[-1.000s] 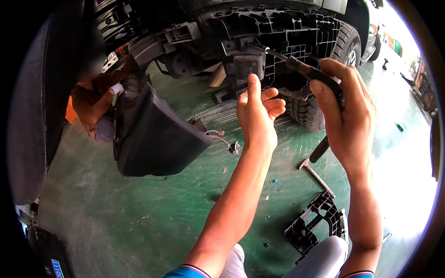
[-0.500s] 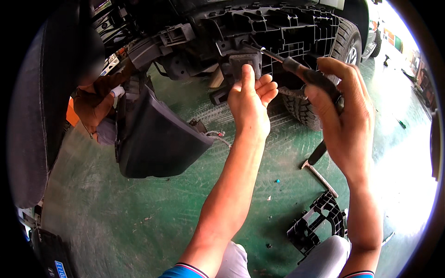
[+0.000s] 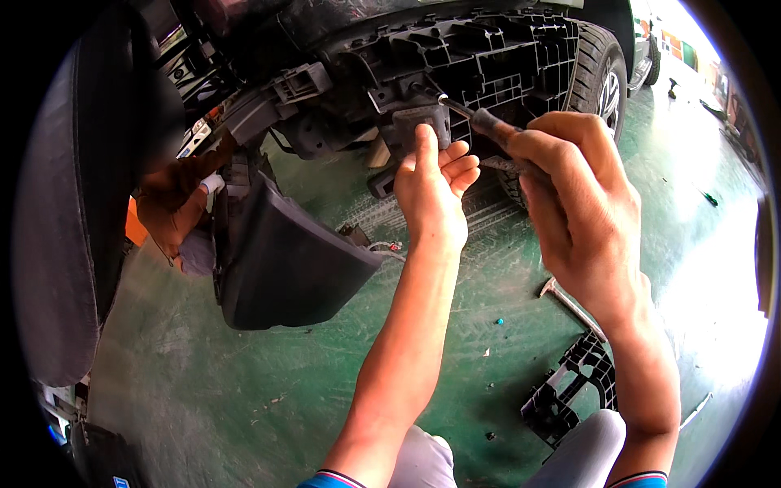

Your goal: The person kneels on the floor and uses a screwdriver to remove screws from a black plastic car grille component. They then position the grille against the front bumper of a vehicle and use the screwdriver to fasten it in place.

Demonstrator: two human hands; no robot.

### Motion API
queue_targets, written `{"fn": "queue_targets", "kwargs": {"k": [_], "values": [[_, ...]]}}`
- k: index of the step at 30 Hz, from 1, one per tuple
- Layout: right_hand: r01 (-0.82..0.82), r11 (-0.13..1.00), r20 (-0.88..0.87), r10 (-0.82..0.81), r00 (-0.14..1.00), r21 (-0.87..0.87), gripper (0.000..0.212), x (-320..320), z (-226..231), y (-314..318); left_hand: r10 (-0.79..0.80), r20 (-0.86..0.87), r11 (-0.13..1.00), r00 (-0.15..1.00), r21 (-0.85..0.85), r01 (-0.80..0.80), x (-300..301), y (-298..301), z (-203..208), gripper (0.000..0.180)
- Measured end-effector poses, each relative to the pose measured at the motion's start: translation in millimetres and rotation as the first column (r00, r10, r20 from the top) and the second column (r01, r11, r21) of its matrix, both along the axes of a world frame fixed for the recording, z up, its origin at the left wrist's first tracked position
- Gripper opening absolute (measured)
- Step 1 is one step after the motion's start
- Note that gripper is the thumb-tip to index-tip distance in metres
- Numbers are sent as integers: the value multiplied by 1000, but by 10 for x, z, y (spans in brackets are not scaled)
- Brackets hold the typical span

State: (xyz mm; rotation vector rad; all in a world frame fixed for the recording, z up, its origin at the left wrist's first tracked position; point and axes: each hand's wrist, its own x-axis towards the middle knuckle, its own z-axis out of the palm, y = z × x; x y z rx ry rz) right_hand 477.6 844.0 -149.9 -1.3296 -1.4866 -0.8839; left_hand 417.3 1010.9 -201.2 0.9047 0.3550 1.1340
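Note:
My left hand (image 3: 433,191) holds a dark box-shaped part (image 3: 421,122) under the car's front end, with the thumb against its face and the fingers curled beside it. My right hand (image 3: 582,195) is closed around the dark handle of a screwdriver-like driver (image 3: 492,126). The driver's metal shank slants up and left to a mounting spot just above the box-shaped part. My fingers hide much of the handle, and the tip's exact contact is too small to tell.
A black ribbed bracket (image 3: 504,57) lies beside the tire (image 3: 598,73). A dark bumper piece (image 3: 289,260) stands at left, near a crouching person (image 3: 167,199). On the green floor lie a metal bar (image 3: 578,309) and a black lattice part (image 3: 561,398) by my knee.
My right hand has turned over the driver's handle, its back now facing me. The view has shifted slightly. My left hand keeps its hold on the box-shaped part.

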Motion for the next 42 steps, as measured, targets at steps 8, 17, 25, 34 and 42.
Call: {"fn": "queue_targets", "kwargs": {"k": [8, 17, 25, 34, 42], "values": [[-21, 1000, -181, 23, 983, 12, 30, -45, 69, 19, -9, 2, 1000, 1000, 3, 9, -31, 25, -14, 46], [2, 997, -292, -25, 956, -79, 33, -31, 177, -40, -23, -3, 1000, 1000, 4, 23, -17, 38, -13, 46], [35, 985, -373, -97, 923, -169, 32, -29, 198, -54, -23, 3, 1000, 1000, 4, 23, 3, 22, 3, 47], [141, 990, -70, -141, 987, -7, 20, 24, 69, -7, -51, 17, 999, 999, 6, 51, 9, 44, -7, 47], [41, 995, 39, -38, 999, -94, 30, -77, 116, -67, -20, 22, 999, 1000, -28, 21, -27, 79, -50, 44]]}}
